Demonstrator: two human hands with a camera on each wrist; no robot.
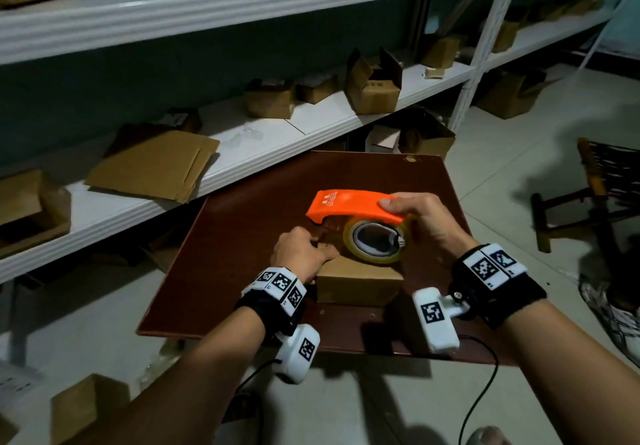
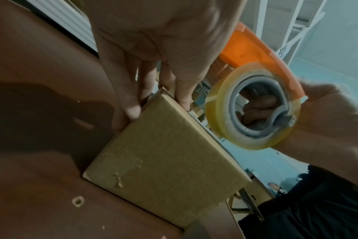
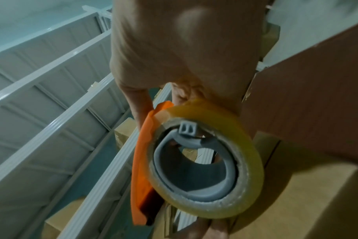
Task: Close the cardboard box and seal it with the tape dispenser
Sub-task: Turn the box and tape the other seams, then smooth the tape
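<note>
The small cardboard box [image 1: 358,280] looked light and stiff, so it probably needed steady holding at its far edge. It stood closed on the brown tabletop [image 1: 242,209]. The left hand [image 1: 301,254] pressed its fingers on that far corner. The right hand [image 1: 429,223] gripped the orange tape dispenser [image 1: 349,207], held just above the box.

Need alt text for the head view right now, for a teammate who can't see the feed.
The right hand grips an orange tape dispenser with a clear tape roll just above a small closed cardboard box on a dark brown table. The left hand rests on the box's far left edge. White shelves with more boxes stand behind.
</note>
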